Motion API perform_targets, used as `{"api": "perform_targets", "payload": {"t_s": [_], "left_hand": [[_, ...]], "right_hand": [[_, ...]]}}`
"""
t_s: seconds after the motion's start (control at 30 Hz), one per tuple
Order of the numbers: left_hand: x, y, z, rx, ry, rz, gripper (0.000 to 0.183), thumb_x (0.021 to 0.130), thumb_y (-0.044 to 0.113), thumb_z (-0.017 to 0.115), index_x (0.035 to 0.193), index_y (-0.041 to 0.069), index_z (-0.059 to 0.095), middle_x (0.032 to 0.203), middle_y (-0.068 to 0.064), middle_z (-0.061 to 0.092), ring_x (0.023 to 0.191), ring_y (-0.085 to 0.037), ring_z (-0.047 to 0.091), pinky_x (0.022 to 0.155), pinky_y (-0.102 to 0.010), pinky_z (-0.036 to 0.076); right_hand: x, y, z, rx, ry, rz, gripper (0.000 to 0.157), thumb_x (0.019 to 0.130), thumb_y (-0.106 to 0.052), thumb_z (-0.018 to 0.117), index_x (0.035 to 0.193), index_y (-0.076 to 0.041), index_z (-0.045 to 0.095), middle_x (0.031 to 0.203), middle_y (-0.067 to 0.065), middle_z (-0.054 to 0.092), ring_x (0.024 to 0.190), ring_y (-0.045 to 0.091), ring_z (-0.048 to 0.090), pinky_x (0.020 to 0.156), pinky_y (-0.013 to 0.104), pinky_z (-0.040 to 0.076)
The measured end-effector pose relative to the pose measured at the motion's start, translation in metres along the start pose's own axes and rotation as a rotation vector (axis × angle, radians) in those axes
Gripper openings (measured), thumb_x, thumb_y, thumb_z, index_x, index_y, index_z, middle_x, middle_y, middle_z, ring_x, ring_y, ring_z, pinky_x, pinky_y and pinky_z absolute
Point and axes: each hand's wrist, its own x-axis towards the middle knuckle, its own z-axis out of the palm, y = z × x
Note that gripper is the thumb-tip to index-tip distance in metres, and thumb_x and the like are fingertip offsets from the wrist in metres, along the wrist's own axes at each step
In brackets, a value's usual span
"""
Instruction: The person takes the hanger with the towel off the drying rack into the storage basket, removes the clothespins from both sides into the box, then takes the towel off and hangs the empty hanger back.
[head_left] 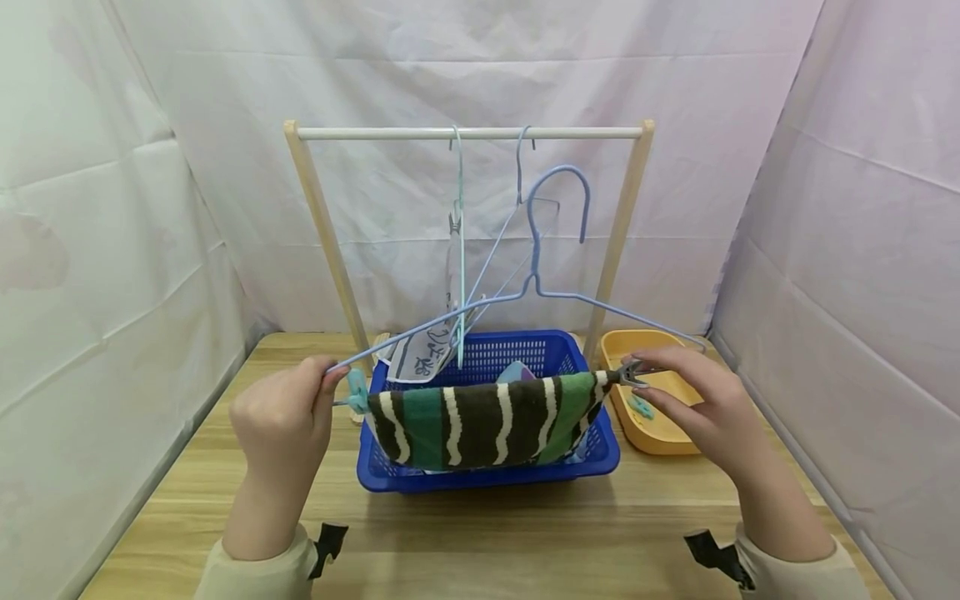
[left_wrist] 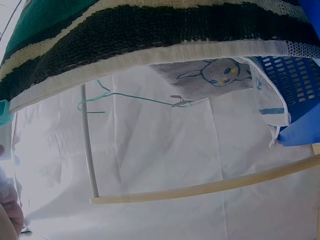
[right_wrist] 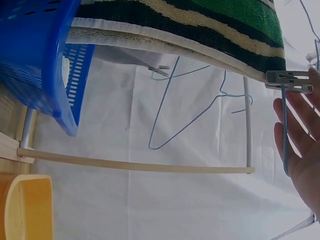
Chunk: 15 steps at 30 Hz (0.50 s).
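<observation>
In the head view, a blue hanger (head_left: pixel 535 250) is held up by both hands. One end is enclosed by the curled grip of the left hand (head_left: pixel 285 417). A striped towel (head_left: pixel 480 425) is hung along its lower part, secured by a teal peg (head_left: pixel 358 392) at the left; at the right, a grey peg (head_left: pixel 630 372) is pinched in the right hand's (head_left: pixel 708 408) grip. Part of the blue basket (head_left: pixel 487 482) is hidden behind the towel.

In the left wrist view, a grey cloth (left_wrist: pixel 210 80) is shown beneath the towel's pale edge.

In the right wrist view, the grey peg is seen at the towel's corner.
</observation>
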Motion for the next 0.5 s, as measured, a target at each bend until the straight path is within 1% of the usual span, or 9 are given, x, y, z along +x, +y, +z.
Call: {"api": "perform_targets", "payload": {"t_s": [0.17,0.33,0.5], "left_hand": [[-0.0012,-0.0007,0.0008,0.069,-0.005,0.01,0.054,0.104,0.041,0.041,0.071,0.001,0.057,0.044,-0.005,0.04,0.031,-0.016,0.019,0.034,-0.028,0.006],[-0.0017,-0.0009,0.0014,0.11,-0.008,0.008,0.056,0.104,0.043,0.038,0.067,0.004,0.05,0.043,-0.003,0.03,0.033,-0.014,0.014,0.036,-0.027,0.004],[-0.0014,-0.0003,0.0015,0.122,-0.002,-0.005,0.057,0.104,0.044,0.037,0.063,0.005,0.043,0.044,-0.002,0.026,0.034,-0.014,0.013,0.038,-0.027,0.003]], "right_hand": [[-0.0012,0.0006,-0.0017,0.028,0.007,0.014,0.044,0.095,-0.033,0.063,0.106,0.01,0.065,0.102,0.015,0.068,0.102,0.01,0.063,0.091,0.017,0.047],[-0.0018,0.001,-0.0031,0.053,0.02,0.017,0.043,0.094,-0.032,0.064,0.102,0.01,0.066,0.102,0.013,0.069,0.103,0.01,0.063,0.09,0.017,0.047],[-0.0017,0.0015,-0.0042,0.159,0.03,0.032,0.035,0.093,-0.023,0.067,0.101,0.011,0.065,0.102,0.014,0.07,0.102,0.014,0.064,0.088,0.017,0.049]]}}
